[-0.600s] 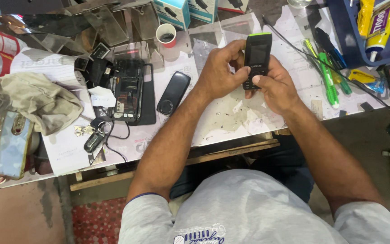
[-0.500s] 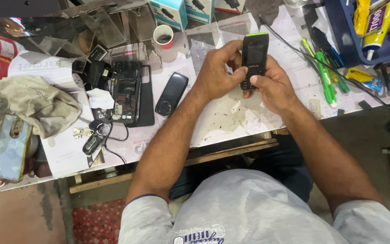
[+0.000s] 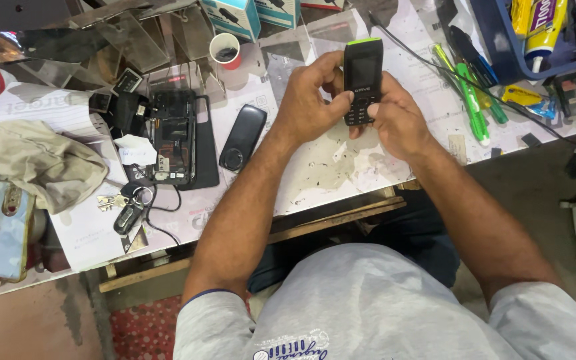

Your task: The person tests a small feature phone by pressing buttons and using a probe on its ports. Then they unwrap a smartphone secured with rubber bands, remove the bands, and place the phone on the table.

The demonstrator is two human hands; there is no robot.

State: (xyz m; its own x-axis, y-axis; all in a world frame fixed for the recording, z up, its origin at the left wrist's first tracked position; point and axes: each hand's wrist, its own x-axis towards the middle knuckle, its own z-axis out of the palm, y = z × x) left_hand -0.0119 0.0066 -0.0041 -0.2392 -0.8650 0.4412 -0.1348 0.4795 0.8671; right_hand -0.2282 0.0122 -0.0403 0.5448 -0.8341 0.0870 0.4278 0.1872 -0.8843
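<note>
Right now, hands: both of yours are up over the workbench [image 3: 368, 173], closed together around one small keypad phone [image 3: 363, 80].
Left hand: your left hand [image 3: 311, 100] wraps the phone's left edge, fingers curled behind it and the thumb lying across toward the keys.
Right hand: your right hand [image 3: 398, 120] cups the phone's lower right side, its thumb pressed at the bottom of the keypad.
Phone: black body with a green top edge, held upright with the dark screen facing you, above the middle of the bench and clear of its surface.
Left of your hands: a black phone back cover [image 3: 242, 137] lies flat on the bench, near your left wrist but not touching it.
Further left: an opened smartphone [image 3: 173, 137] lies with its insides showing, and small dark parts are scattered beside it.
Near edge: a bunch of keys with a black fob [image 3: 128, 210] sits by the front of the bench, a thin black cable looping next to it.
Far left: a crumpled beige cloth [image 3: 35, 167] lies on white paper, and a phone in a clear case [image 3: 5, 230] rests at the bench corner.
Behind your hands: a small paper cup [image 3: 225, 50] stands upright.
Right of your hands: green-handled tools [image 3: 471, 100] lie side by side, and a blue tray [image 3: 495, 47] beyond them holds tubes.
</note>
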